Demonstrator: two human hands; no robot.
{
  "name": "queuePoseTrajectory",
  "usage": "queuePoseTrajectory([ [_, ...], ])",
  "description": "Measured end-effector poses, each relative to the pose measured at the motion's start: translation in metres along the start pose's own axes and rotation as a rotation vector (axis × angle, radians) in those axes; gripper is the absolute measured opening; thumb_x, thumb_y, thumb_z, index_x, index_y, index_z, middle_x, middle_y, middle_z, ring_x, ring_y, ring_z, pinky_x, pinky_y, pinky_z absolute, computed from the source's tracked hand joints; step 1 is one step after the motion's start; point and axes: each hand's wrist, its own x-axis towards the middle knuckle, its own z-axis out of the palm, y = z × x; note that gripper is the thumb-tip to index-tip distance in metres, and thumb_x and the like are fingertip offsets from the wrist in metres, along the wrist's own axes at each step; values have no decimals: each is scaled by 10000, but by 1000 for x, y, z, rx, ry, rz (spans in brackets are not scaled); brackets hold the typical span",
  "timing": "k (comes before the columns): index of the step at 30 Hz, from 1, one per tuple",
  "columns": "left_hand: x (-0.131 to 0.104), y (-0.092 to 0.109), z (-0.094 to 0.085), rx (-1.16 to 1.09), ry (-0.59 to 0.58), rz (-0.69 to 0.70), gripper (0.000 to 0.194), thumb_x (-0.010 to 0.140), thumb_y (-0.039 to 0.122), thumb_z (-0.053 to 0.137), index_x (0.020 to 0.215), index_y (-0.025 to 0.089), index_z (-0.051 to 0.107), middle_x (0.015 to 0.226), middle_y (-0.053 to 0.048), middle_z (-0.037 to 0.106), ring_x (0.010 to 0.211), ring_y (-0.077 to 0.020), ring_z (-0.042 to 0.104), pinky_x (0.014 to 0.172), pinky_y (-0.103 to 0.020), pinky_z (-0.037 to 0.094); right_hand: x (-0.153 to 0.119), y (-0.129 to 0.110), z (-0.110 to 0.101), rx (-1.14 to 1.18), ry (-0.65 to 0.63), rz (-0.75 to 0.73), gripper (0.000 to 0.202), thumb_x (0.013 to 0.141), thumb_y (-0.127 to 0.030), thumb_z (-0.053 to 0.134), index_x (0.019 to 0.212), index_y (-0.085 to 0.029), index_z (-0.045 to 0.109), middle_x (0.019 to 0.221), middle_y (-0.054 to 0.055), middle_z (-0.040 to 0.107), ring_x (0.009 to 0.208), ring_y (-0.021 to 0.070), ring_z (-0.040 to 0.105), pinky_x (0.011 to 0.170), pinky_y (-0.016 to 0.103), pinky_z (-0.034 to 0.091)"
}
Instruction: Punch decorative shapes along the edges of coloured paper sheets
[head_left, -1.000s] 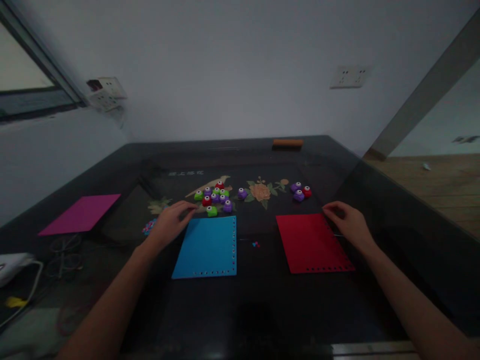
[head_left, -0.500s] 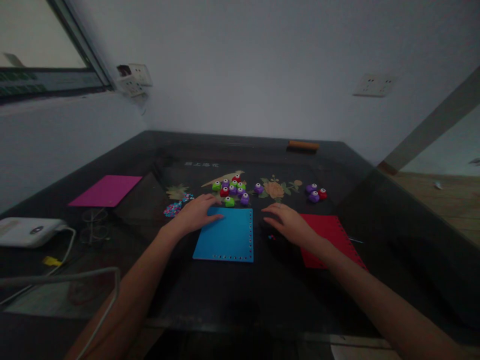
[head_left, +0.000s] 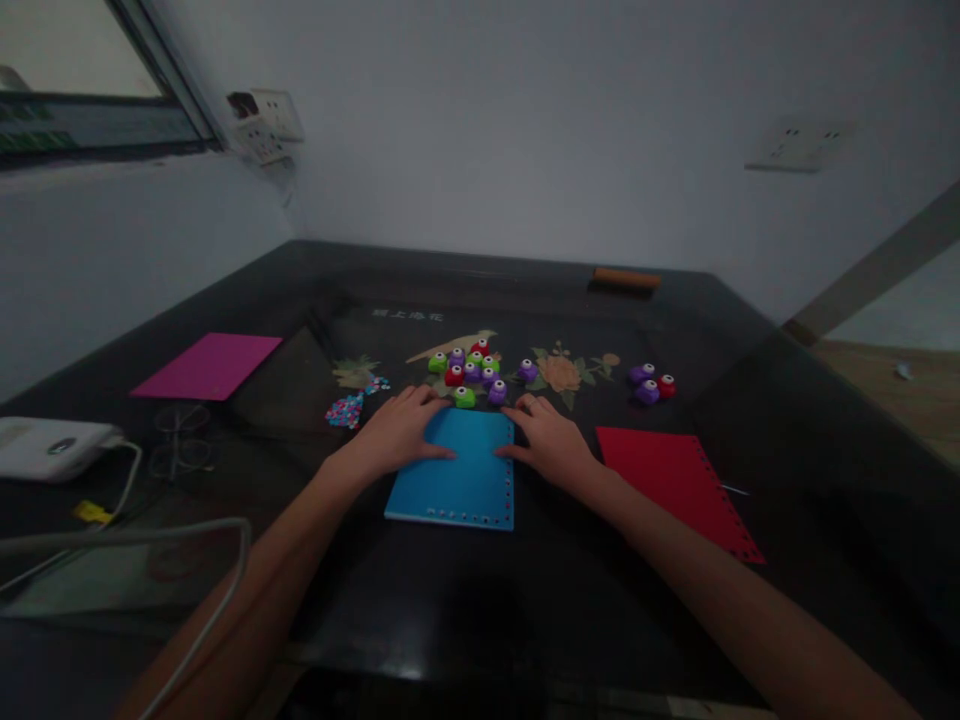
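Note:
A blue sheet (head_left: 450, 485) lies flat on the dark table, with a row of small holes along its right and near edges. My left hand (head_left: 397, 432) is on its far left side, thumb across the top face and fingers at the edge. At the far right corner, my right hand (head_left: 549, 440) has its thumb on the sheet and its fingers along the border. Both hands grip the sheet by its sides; their fingertips are partly hidden. Just beyond it sit several toy pieces with big eyes, among them a green one (head_left: 465, 397) and a purple one (head_left: 497, 393).
To the right lies a red sheet (head_left: 667, 480) with holes, and a thin needle-like tool (head_left: 735, 490) beside it. Small beads (head_left: 345, 411) are heaped left. Further left are a magenta sheet (head_left: 210, 366), glasses (head_left: 180, 440) and a white device (head_left: 56, 447) with a cable.
My right hand has moved left onto the blue sheet's right side. My left thumb has shifted nearer along the sheet. The view has moved slightly.

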Motion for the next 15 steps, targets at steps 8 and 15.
queuePoseTrajectory([
  [8,0,3,-3,22,19,-8,686,658,555,666,1202,166,511,1168,-126,513,1081,-311,466,899,-403,388,-1,-2,0,87,76,19,463,713,-394,697,1111,-208,551,1107,91,541,1014,263,531,674,338,495],
  [15,1,15,-11,5,44,-33,498,664,410,704,1062,179,512,1070,-99,572,1012,-299,519,831,-384,414,1,-1,4,190,66,49,345,702,-306,718,981,-182,558,1027,72,564,949,232,550,675,317,456],
])
